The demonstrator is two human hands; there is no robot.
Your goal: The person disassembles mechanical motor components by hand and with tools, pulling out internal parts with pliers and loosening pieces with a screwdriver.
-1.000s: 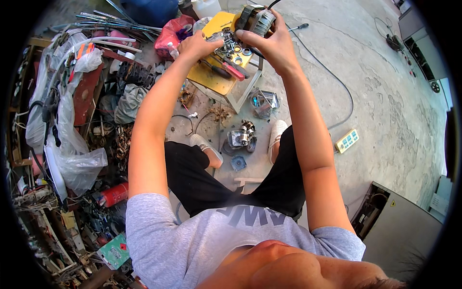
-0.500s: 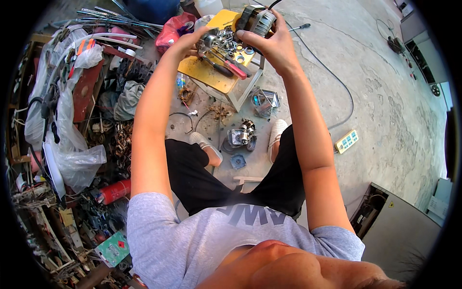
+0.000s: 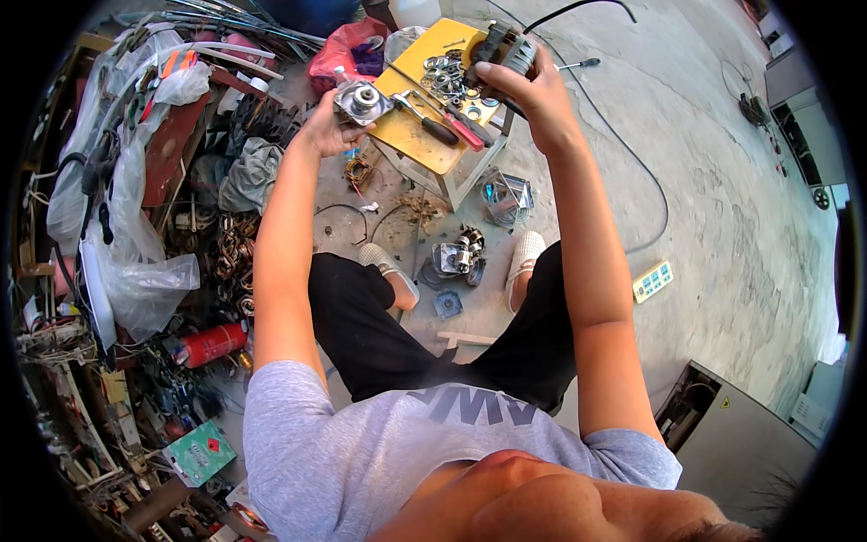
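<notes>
My left hand (image 3: 323, 131) is closed on a square silver metal motor end cover (image 3: 362, 102) with a round hub in its middle, held just off the left edge of a yellow-topped stool (image 3: 417, 144). Over the stool's far right corner my right hand (image 3: 539, 95) grips a dark, ribbed motor body (image 3: 508, 56), with a black cable (image 3: 587, 4) rising from it. Between the hands, several metal rings and bearings (image 3: 444, 77) lie on the stool top. Next to them rest a red-handled screwdriver (image 3: 464, 133) and a black-handled tool (image 3: 437, 130).
On the floor below are a clear plastic box (image 3: 507, 197), a small metal assembly (image 3: 459, 256) and a blue square part (image 3: 447, 304). To the right lies a power strip (image 3: 653, 282). Scrap, plastic sheeting (image 3: 144, 298) and a red cylinder (image 3: 212, 345) crowd the left side.
My left hand has moved left and down, away from the rings, bringing the metal end cover into plain sight. My right hand has shifted slightly right with the motor body.
</notes>
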